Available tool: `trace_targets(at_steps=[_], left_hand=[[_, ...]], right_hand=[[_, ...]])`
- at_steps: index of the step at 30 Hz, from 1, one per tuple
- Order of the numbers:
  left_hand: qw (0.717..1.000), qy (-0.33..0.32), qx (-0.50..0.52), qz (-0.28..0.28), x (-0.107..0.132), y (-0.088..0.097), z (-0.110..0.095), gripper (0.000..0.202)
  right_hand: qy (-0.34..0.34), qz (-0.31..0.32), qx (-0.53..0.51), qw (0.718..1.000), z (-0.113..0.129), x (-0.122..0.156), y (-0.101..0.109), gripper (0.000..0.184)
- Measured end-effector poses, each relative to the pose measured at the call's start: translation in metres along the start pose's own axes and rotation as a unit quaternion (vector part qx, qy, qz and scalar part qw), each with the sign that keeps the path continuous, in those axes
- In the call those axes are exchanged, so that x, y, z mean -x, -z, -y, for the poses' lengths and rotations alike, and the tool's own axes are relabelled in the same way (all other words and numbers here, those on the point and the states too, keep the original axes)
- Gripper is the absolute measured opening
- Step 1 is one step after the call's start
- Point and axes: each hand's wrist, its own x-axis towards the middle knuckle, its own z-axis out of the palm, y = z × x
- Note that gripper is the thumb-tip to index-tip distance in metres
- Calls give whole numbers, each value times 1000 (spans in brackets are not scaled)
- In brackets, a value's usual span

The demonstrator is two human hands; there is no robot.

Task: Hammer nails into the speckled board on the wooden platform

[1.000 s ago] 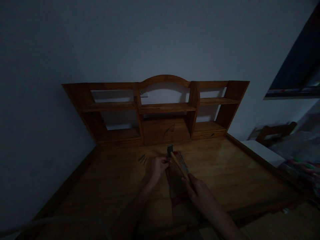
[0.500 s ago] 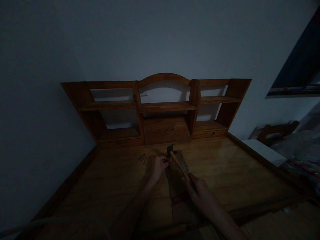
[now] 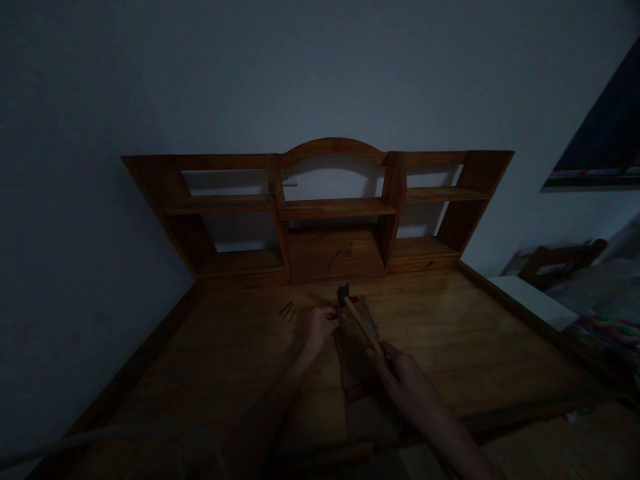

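Note:
My right hand (image 3: pixel 403 373) is wrapped round the wooden handle of a hammer (image 3: pixel 363 321). The hammer's dark metal head (image 3: pixel 343 293) is at the far end, just beyond the fingertips of my left hand (image 3: pixel 323 327). Thumb and forefinger of that hand are pinched together; what is between them is too small and dark to make out. Beneath both hands a brown woven cloth strip with dark red bands (image 3: pixel 361 390) lies lengthwise on the wooden desk (image 3: pixel 240 353). Several thin dark nail-like pieces (image 3: pixel 287 311) lie to the left of my left hand.
A wooden shelf unit (image 3: pixel 337 210) with open compartments stands along the desk's back edge, against the wall. Right of the desk are a white surface (image 3: pixel 533 301), a wooden chair back (image 3: pixel 565 259) and a blurred pile of things. A pale curved strip (image 3: pixel 110 433) crosses the lower left.
The view has shifted slightly. My left hand keeps its pinch beside the hammer head, and my right hand still grips the handle; the hammer has barely moved against the cloth.

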Motion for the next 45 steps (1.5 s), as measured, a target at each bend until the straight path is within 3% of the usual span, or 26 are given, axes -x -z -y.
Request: trace_targets(at_steps=[5,20,28,37,45], left_hand=[[1000,-16,24,6,-6,-8,18,19],[998,-6,-62,-14,0,1,-2,21],[1000,-11,-15,-6,-3,-3,11,15],[999,-23,-39,-6,-1,-1,4,14],[998,-18,-56,-10,-4,-5,14,17]], right_hand=[[2,8,9,1000,-6,-1,0,38],[6,2,39,999,-5,0,-3,37],[-8,5,64,998,-7,-1,-4,36],[-1,8,67,998,-4,-3,-2,38],[1,15,75,997,-8,-5,-4,37]])
